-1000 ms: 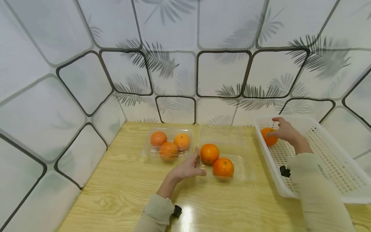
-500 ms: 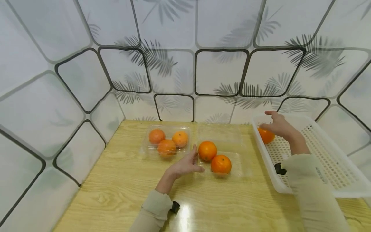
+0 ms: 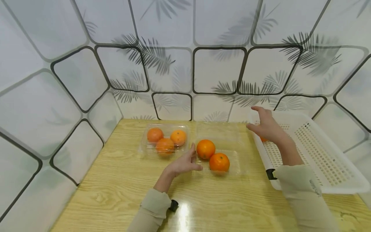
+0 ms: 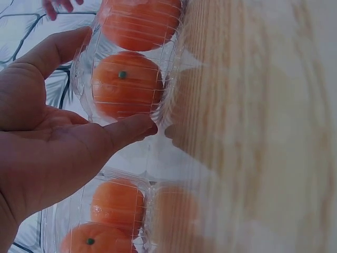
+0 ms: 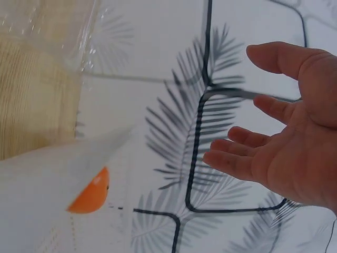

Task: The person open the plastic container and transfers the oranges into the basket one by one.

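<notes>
Two oranges (image 3: 219,162) sit in an open clear plastic clamshell box (image 3: 237,162), its lid folded back toward the wall. My left hand (image 3: 184,164) rests at this box's left side, thumb and fingers spread along it; the left wrist view shows the thumb (image 4: 129,129) touching a corner. Over the left rim of a white plastic basket (image 3: 333,154) is my right hand (image 3: 268,127), fingers apart and nothing in them. Below it an orange (image 3: 263,139) lies in the basket, mostly hidden by the hand in the head view; part of it (image 5: 92,195) shows in the right wrist view.
Left of the open box stands another clear box (image 3: 147,147) with three oranges (image 3: 165,146) inside, its lid apparently down. A patterned wall covering (image 3: 217,71) rises behind and left of the wooden table (image 3: 116,190).
My right hand has risen off the orange in the basket and moved left to the basket's rim, holding nothing. The left hand stays at the box. The head view has shifted slightly.
</notes>
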Demonstrator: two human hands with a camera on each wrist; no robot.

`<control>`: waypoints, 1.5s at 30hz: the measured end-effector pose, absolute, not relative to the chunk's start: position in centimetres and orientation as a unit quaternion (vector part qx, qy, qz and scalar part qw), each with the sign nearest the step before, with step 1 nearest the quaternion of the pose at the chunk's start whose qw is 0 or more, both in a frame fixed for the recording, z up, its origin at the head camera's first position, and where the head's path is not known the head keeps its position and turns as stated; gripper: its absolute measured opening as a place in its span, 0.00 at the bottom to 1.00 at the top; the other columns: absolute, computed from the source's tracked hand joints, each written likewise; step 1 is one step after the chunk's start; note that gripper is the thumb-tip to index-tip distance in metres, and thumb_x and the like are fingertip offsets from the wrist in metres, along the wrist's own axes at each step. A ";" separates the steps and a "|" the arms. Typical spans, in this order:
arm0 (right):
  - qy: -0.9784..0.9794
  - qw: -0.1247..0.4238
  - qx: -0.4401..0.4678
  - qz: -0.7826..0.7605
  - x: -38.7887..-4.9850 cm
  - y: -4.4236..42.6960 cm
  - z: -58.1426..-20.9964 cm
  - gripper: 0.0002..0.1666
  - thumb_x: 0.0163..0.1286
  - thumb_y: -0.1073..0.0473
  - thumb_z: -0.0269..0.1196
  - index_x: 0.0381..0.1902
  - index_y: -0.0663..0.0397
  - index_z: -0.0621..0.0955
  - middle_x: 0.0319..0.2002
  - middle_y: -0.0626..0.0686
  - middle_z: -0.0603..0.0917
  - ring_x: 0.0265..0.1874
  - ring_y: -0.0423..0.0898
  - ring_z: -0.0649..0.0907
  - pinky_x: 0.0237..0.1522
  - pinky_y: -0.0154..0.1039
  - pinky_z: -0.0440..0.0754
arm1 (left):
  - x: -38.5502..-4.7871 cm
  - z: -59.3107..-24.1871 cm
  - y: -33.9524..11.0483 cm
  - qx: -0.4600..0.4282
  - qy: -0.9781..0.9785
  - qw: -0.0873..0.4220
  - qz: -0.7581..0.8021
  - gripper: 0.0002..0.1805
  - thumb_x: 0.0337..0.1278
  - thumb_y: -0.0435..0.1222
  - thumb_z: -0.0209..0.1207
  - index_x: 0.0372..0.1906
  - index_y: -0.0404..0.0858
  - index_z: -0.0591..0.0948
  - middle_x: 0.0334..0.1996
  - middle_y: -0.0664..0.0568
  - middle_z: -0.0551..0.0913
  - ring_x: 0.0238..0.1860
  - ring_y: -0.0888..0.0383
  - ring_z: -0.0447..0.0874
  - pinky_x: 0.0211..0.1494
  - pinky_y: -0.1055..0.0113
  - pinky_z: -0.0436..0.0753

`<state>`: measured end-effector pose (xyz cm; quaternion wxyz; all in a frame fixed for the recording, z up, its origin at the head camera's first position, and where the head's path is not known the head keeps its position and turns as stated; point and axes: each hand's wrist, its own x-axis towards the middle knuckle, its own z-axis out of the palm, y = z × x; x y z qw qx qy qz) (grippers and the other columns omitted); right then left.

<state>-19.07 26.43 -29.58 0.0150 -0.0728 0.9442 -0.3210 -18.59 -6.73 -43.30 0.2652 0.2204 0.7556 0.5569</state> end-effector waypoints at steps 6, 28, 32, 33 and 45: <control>0.943 -0.013 -0.100 -0.316 -17.2 24.2 -29.7 0.45 0.75 0.54 0.57 0.79 0.58 0.47 0.74 0.73 0.43 0.68 0.72 0.59 0.62 0.70 0.62 | -18.5 -43.5 -6.8 0.210 0.752 0.265 0.566 0.63 0.58 0.33 0.66 0.78 0.41 0.28 0.79 0.38 0.43 0.77 0.43 0.49 0.75 0.49 0.57; 0.914 -0.039 -0.184 -0.358 -15.4 20.7 -36.5 0.42 0.70 0.63 0.63 0.75 0.65 0.56 0.71 0.71 0.57 0.69 0.67 0.58 0.65 0.68 0.61 | -18.4 -43.2 -7.0 0.210 0.750 0.264 0.569 0.62 0.55 0.34 0.68 0.80 0.42 0.32 0.79 0.38 0.44 0.77 0.42 0.50 0.74 0.49 0.60; 0.909 -0.030 -0.197 -0.366 -15.5 20.4 -37.7 0.43 0.69 0.63 0.64 0.75 0.63 0.57 0.71 0.69 0.58 0.65 0.68 0.64 0.61 0.67 0.67 | -18.6 -43.4 -7.0 0.213 0.746 0.264 0.573 0.62 0.56 0.32 0.67 0.79 0.40 0.32 0.79 0.39 0.42 0.77 0.42 0.48 0.75 0.49 0.59; 0.907 -0.025 -0.200 -0.370 -15.6 20.3 -38.0 0.43 0.69 0.62 0.64 0.75 0.62 0.57 0.71 0.69 0.58 0.65 0.68 0.65 0.60 0.67 0.68 | -18.7 -43.4 -7.0 0.214 0.746 0.263 0.573 0.62 0.56 0.32 0.67 0.79 0.40 0.32 0.79 0.39 0.42 0.77 0.42 0.48 0.75 0.49 0.59; 0.896 0.032 -0.198 -0.396 -15.7 19.6 -40.7 0.45 0.70 0.57 0.65 0.76 0.59 0.56 0.72 0.67 0.57 0.66 0.71 0.65 0.60 0.68 0.69 | -18.6 -43.1 -6.8 0.212 0.750 0.265 0.568 0.61 0.57 0.33 0.68 0.80 0.42 0.32 0.79 0.40 0.44 0.77 0.42 0.49 0.74 0.49 0.60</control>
